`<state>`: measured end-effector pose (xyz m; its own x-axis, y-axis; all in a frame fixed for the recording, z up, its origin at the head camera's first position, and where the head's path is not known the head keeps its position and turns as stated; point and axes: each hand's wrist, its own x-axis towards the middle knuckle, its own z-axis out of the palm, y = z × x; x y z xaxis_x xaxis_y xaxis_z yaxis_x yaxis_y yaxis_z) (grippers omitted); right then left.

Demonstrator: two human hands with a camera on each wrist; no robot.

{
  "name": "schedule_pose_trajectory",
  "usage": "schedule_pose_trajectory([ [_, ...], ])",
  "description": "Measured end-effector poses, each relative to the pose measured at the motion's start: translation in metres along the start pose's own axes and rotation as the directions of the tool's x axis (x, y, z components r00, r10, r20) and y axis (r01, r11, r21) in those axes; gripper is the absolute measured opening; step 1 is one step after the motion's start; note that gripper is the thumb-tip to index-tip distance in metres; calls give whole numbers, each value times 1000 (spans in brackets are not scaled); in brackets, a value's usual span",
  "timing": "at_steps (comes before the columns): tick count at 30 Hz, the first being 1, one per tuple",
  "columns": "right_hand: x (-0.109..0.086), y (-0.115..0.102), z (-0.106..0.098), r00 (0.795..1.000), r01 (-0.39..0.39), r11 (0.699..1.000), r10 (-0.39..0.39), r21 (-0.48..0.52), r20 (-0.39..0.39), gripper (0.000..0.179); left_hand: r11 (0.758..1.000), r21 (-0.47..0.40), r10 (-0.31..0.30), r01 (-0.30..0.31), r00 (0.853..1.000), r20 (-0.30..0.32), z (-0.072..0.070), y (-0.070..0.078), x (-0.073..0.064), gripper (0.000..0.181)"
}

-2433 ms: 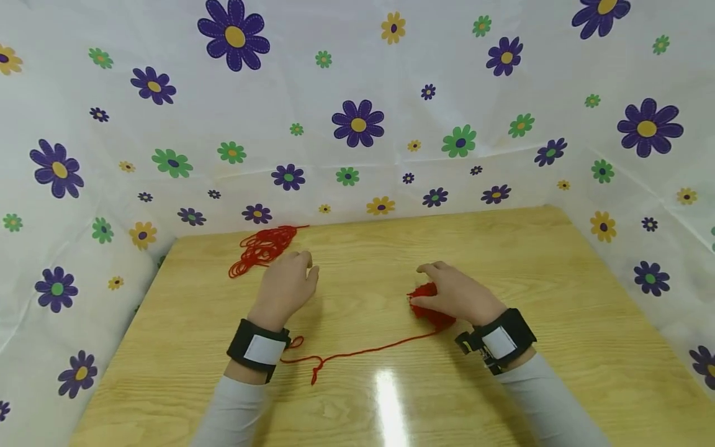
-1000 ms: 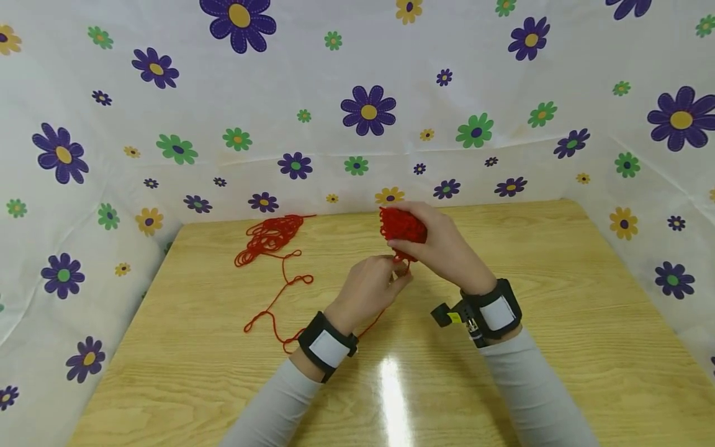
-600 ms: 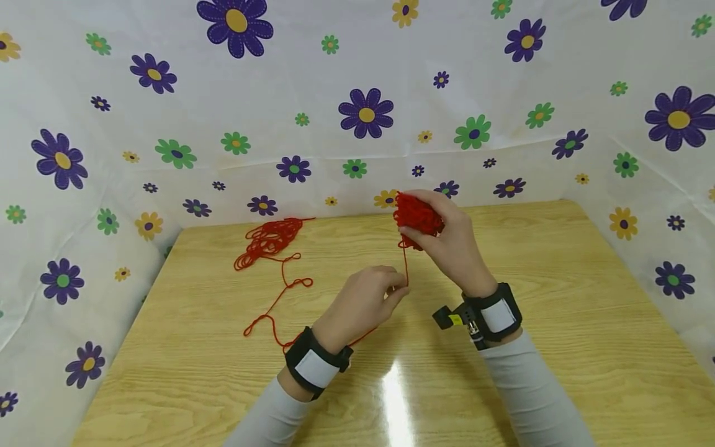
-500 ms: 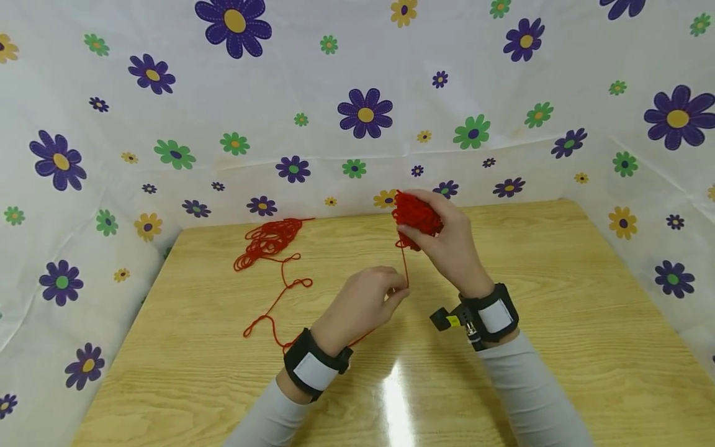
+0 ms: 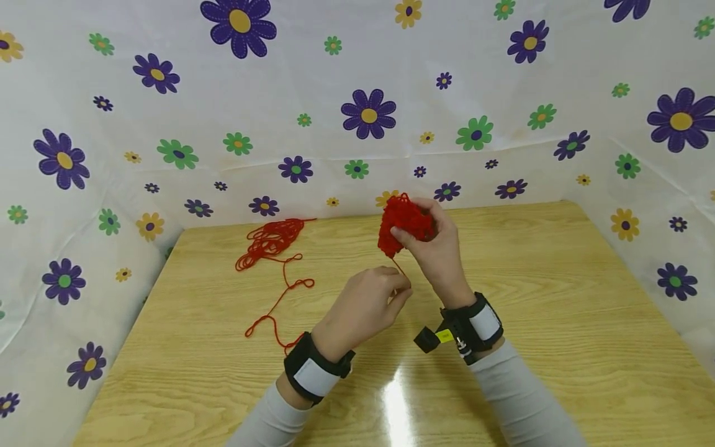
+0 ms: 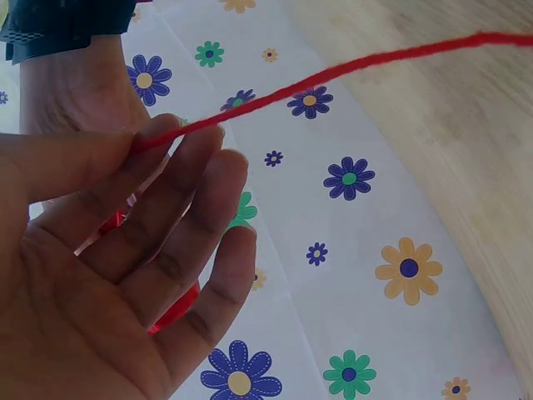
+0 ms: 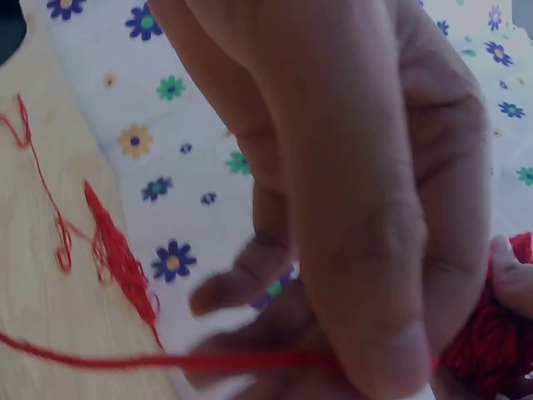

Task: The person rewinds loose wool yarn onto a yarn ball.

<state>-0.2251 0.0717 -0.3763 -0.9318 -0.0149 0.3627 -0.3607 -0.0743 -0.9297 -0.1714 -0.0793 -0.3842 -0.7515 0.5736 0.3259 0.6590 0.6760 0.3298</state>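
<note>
A ball of red yarn (image 5: 403, 218) with small loops along its edge is held up over the far part of the table. My right hand (image 5: 438, 257) grips it from the right, thumb across its front. From its lower end a short taut strand (image 5: 399, 266) runs down to my left hand (image 5: 363, 304), which pinches it between thumb and forefinger. In the left wrist view, the red strand (image 6: 333, 73) leaves the pinch toward the upper right; the other fingers are loosely bent. The right wrist view has my left hand (image 7: 358, 200) large in front, partly hiding the ball (image 7: 483, 354).
A loose tangle of red yarn (image 5: 274, 237) lies at the table's back left. A looped trail of yarn (image 5: 277, 299) runs from it toward my left wrist. Flower-patterned white cloth (image 5: 318, 93) rises behind and beside the wooden table (image 5: 558, 298).
My right hand has picked the yarn ball up off the table, then turned it and brought it slightly left. My left hand has moved right and taken hold of the strand below the ball.
</note>
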Motion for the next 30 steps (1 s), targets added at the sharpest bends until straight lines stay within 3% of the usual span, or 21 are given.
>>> schedule_pose_trajectory([
  [5,-6,-5,6,993,-115,977,116,182,7,45,1000,-22,-18,17,999,-32,-3,2,1,8],
  [9,-9,-12,6,968,-252,899,227,358,110,39,998,-41,-49,46,997,-61,-4,-2,1,8],
  [11,-9,-14,4,944,-322,866,264,382,197,40,996,-55,-79,75,994,-74,-7,-6,0,7],
  [14,-8,-18,-1,903,-389,860,287,329,318,42,988,-63,-149,144,985,-89,-13,-14,-2,10],
  [17,-6,-20,-7,869,-384,899,276,209,411,42,973,-71,-225,218,969,-101,-22,-23,-6,11],
  [20,-4,-22,-13,849,-329,941,260,74,459,43,967,-60,-253,248,962,-103,-30,-30,-8,9],
  [24,-3,-22,-20,822,-278,959,265,-52,504,47,966,-66,-257,251,960,-109,-37,-35,-11,9],
  [30,-3,-25,-22,768,-236,962,271,-137,580,41,969,-92,-240,229,962,-132,-42,-40,-12,8],
])
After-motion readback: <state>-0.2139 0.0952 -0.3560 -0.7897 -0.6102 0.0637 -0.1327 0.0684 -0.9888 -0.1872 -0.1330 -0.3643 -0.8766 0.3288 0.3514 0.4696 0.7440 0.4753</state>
